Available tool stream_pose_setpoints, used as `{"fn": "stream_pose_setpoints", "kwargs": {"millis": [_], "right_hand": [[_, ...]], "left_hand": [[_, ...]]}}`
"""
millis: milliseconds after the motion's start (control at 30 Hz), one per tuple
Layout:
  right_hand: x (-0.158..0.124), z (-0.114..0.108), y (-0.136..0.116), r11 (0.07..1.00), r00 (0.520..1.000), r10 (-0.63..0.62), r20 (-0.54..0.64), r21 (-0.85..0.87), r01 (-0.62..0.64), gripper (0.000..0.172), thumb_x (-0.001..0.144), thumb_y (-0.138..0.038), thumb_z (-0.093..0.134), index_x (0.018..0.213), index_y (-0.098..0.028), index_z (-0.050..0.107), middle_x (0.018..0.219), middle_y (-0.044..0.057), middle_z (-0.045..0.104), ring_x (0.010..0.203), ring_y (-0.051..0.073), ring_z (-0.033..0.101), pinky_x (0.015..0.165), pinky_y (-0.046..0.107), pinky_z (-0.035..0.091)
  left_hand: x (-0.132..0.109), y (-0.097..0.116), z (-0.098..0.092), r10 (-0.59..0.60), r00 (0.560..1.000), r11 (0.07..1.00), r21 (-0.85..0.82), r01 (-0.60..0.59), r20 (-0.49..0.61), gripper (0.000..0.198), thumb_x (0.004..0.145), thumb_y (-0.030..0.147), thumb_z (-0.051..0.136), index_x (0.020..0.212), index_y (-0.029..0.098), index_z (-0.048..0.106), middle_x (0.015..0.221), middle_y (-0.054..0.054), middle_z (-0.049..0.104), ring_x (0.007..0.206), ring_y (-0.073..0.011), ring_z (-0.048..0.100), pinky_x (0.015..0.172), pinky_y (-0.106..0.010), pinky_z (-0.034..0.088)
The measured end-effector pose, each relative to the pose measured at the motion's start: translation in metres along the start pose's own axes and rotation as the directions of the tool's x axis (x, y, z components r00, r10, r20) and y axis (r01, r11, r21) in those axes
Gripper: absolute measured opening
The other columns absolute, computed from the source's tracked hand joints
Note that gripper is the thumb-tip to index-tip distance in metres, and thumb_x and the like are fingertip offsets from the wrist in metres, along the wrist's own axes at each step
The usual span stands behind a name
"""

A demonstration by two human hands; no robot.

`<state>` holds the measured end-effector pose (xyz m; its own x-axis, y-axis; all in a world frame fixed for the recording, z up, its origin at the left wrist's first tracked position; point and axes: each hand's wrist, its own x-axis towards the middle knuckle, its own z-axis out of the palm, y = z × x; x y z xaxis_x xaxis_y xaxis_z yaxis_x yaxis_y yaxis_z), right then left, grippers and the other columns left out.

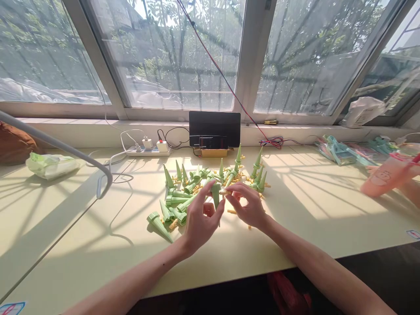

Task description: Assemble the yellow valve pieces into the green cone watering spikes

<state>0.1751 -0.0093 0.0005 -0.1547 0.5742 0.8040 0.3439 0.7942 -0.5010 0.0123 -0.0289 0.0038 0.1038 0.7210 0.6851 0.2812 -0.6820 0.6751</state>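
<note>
A heap of green cone-shaped plastic spikes (183,192) and small yellow pegs (231,211) lies on the pale yellow table (82,245), some spikes upright, some on their sides. My left hand (200,216) pinches one green spike (215,194), held point down above the table. My right hand (246,202) is beside it, fingertips pinched on a small yellow peg (225,192) that touches the spike's top.
A dark screen (214,130) on a stand and a power strip (147,151) with cables sit by the window sill. A wet-wipe pack (49,165) lies far left. At the right edge, another person's hand holds a pink cup (389,177) near coloured packets (341,151).
</note>
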Motion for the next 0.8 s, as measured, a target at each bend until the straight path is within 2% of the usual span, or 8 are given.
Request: {"fn": "stream_pose_setpoints", "kwargs": {"millis": [467,800], "right_hand": [[0.0,0.001,0.005,0.998,1.0,0.021,0.016,-0.061,-0.02,0.005,0.091,-0.021,0.057,0.093,-0.02,0.061,0.074,0.001,0.063,0.062,0.012,0.059,0.058,0.026,0.054],[-0.002,0.002,0.009,0.994,0.996,0.08,0.035,-0.077,-0.077,0.011,0.092,-0.025,0.054,0.086,-0.019,0.061,0.07,0.001,0.064,0.062,0.013,0.061,0.058,0.025,0.053]], "left_hand": [[-0.001,-0.009,0.003,0.031,0.999,0.998,0.051,-0.031,-0.009,0.046,0.086,0.022,0.063,0.13,0.022,0.048,0.094,-0.002,0.059,0.038,0.0015,0.047,0.033,-0.013,0.044],[-0.002,-0.011,0.003,0.043,0.999,0.997,0.061,-0.043,0.008,0.048,0.086,0.019,0.063,0.13,0.022,0.047,0.092,0.0,0.059,0.038,0.0024,0.046,0.035,-0.012,0.041]]}}
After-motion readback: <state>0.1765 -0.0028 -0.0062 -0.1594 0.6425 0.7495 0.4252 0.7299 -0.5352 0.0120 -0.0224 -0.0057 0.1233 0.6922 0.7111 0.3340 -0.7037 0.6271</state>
